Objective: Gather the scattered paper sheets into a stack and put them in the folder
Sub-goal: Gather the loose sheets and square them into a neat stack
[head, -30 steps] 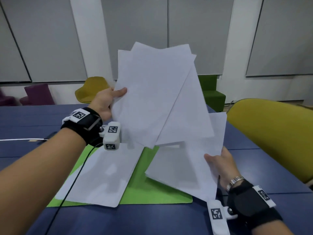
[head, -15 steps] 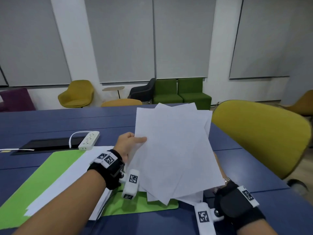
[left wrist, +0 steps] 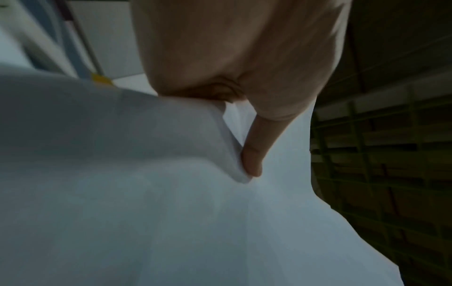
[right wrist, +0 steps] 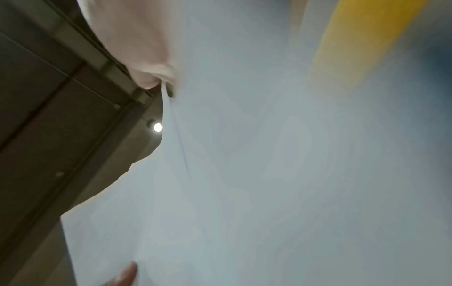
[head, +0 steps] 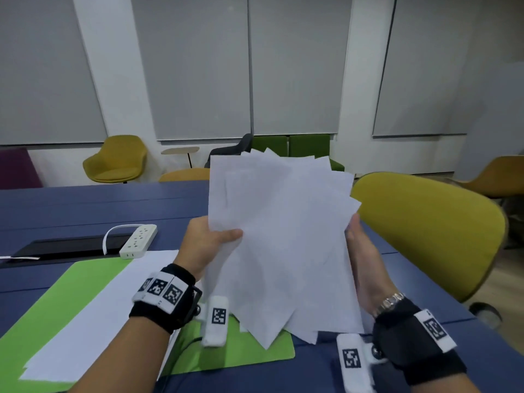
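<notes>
Several white paper sheets are fanned out unevenly and held upright above the table. My left hand pinches their left edge, thumb in front. In the left wrist view the thumb presses a fold of the sheets. My right hand grips the right edge of the sheets, its fingers mostly hidden behind them. The right wrist view shows the thumb against the sheets. The green folder lies open on the table below, with one more white sheet on it.
A white power strip sits beside a black cable slot on the blue table. A yellow chair stands close at the right. More chairs line the far wall.
My right hand lifted a sheet off the table, joined it to the sheets in my left hand, then slid up their right edge. The fan has drawn closer together.
</notes>
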A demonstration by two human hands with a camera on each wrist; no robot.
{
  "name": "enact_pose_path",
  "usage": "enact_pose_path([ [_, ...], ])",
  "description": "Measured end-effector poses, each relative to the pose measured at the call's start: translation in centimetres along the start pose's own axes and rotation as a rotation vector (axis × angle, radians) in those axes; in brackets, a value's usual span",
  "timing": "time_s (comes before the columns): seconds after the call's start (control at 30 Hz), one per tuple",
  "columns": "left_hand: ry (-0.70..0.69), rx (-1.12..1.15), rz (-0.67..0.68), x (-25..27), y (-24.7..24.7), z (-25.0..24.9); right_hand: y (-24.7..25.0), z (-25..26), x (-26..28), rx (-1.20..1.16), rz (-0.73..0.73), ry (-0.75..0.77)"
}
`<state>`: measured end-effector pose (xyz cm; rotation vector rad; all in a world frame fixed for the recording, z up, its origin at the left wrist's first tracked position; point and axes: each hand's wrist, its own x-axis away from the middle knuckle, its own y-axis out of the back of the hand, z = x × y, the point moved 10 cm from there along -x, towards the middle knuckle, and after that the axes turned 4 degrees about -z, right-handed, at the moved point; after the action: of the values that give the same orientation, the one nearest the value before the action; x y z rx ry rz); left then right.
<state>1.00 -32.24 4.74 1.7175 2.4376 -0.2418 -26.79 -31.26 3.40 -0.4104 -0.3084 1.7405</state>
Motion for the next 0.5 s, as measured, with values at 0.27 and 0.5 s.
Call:
enact_pose_path([
  [0.27,-0.335,0.081,-0.186,0.3,-0.1,-6.0,-1.6,7.8,-1.4,0.447,-0.339,0.611],
  [0.5,-0.106,-0.133,-0.062,-1.4,1.5,-2.3,-1.2,4.6,-4.8,0.39,-0.24,0.391],
])
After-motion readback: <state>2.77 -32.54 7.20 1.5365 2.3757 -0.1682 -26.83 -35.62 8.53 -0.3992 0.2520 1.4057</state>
